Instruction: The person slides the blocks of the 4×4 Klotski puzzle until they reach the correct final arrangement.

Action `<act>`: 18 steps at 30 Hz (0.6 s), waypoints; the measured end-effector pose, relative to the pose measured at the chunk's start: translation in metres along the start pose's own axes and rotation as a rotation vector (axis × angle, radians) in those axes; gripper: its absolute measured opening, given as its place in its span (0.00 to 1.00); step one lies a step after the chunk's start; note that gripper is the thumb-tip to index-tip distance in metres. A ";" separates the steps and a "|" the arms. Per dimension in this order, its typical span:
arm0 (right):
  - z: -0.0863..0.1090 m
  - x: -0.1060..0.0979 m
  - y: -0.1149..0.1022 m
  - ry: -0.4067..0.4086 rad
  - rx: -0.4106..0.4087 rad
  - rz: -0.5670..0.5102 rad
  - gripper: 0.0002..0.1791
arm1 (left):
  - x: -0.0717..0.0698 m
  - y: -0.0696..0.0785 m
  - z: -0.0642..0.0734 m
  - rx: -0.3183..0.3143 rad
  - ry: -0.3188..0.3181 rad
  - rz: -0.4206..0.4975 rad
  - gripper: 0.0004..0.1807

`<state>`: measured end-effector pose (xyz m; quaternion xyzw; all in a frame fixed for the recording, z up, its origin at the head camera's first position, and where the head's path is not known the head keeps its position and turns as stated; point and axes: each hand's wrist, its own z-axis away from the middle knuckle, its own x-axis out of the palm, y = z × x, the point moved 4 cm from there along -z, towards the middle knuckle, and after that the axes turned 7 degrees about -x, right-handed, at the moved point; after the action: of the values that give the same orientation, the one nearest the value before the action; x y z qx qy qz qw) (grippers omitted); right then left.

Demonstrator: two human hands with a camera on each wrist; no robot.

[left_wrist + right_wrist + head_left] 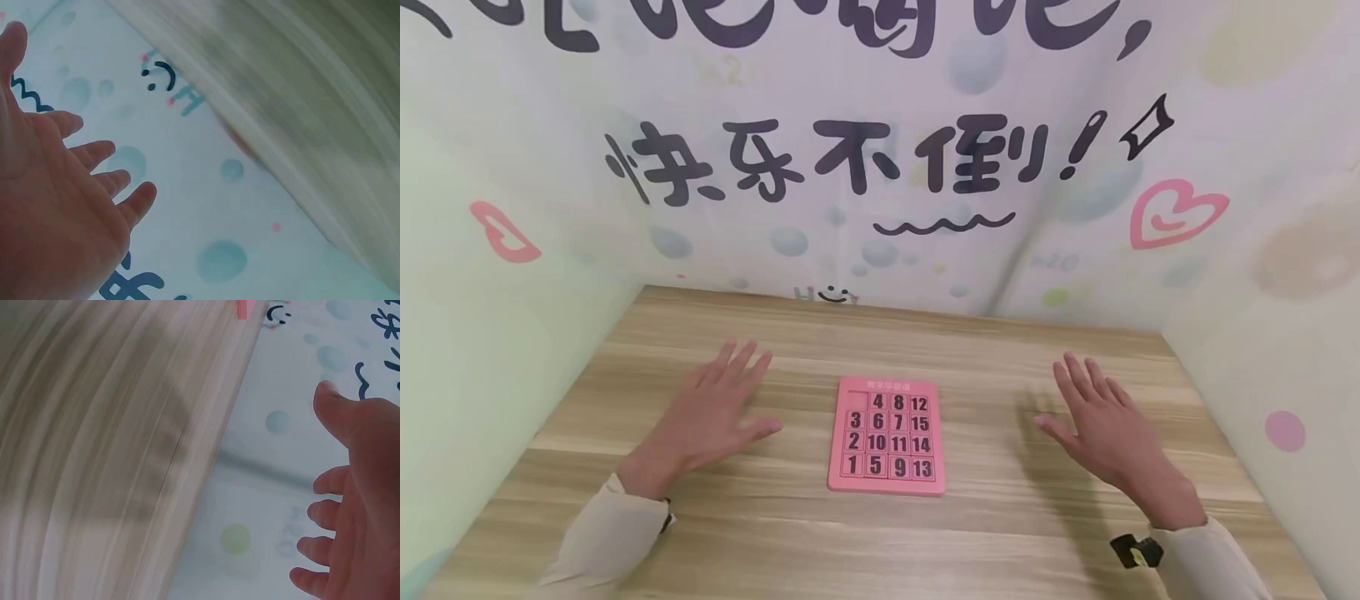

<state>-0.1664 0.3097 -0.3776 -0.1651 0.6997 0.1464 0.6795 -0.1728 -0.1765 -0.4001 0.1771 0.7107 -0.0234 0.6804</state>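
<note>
A pink number slide puzzle (886, 487) lies flat on the wooden table (760, 533), between the two hands. Its black-numbered tiles sit in a grid, with the vacant cell at the top left. To the left of the puzzle is my left hand (707, 417), fingers spread and holding nothing. My right hand (1108, 425) is on the other side, apart from the puzzle, also with straight fingers and nothing in it. Both wrist views show the palms bare. A corner of the pink puzzle (245, 309) shows at the top of the right wrist view.
Behind the table stands a white wall (760, 250) with black lettering, bubbles and a smiley. Side walls close in on the left (490, 350) and right (1285, 350). A black band (1137, 552) is at the right wrist.
</note>
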 end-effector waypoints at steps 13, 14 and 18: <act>-0.034 0.021 -0.057 -0.030 -0.114 -0.027 0.48 | 0.022 0.041 -0.012 0.032 -0.206 0.129 0.56; -0.036 0.022 -0.061 -0.028 -0.122 -0.027 0.47 | 0.023 0.044 -0.013 0.033 -0.224 0.137 0.57; -0.044 0.024 -0.074 -0.013 -0.159 -0.040 0.46 | 0.030 0.055 -0.020 0.035 -0.281 0.154 0.59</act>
<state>-0.1745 0.2236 -0.3987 -0.2313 0.6780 0.1890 0.6716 -0.1764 -0.1134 -0.4167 0.2380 0.5922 -0.0082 0.7698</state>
